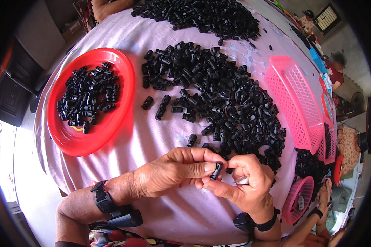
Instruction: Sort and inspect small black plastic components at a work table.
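Worktop (152, 140): round, under a pale lilac cloth, as I see it from above.
Left hand (173, 168): my grip closes thumb and fingers on a small black plastic piece (216, 170).
Right hand (247, 183): fingers curled, my grip pinches the same piece from the other side.
Black pile (222, 99): loose pieces, just beyond both hands.
Red plate (119, 111): left of the pile, holding more pieces.
Pink basket (294, 103): at the right.
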Action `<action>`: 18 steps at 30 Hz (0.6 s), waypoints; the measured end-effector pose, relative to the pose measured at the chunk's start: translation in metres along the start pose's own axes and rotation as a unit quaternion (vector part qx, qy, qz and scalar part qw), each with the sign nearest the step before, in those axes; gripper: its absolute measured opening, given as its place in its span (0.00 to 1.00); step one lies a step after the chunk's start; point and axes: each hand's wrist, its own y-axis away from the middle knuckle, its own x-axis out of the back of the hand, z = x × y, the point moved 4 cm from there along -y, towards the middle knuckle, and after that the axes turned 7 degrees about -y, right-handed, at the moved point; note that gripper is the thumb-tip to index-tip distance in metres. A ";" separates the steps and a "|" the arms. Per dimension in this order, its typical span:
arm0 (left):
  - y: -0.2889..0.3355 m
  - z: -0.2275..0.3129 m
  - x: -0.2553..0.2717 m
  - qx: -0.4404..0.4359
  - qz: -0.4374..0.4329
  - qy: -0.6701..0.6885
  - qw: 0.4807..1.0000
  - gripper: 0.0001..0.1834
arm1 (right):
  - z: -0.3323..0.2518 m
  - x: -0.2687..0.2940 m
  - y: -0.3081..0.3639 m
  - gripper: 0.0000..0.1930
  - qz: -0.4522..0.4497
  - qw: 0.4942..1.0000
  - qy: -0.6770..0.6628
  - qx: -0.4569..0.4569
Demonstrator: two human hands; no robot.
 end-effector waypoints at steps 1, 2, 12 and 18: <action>0.002 0.003 0.000 0.009 0.005 0.010 1.000 0.14 | -0.001 0.001 0.002 0.22 0.000 1.000 -0.006 -0.020; 0.003 0.003 0.001 0.018 0.009 0.021 1.000 0.14 | -0.001 0.002 0.003 0.19 0.000 0.999 -0.012 -0.041; 0.000 -0.003 0.002 0.020 0.003 -0.024 1.000 0.14 | -0.006 -0.003 0.000 0.09 0.013 0.993 -0.115 -0.036; 0.000 -0.004 0.001 0.022 0.000 -0.041 0.999 0.14 | 0.007 -0.001 0.006 0.10 -0.022 0.980 -0.176 -0.087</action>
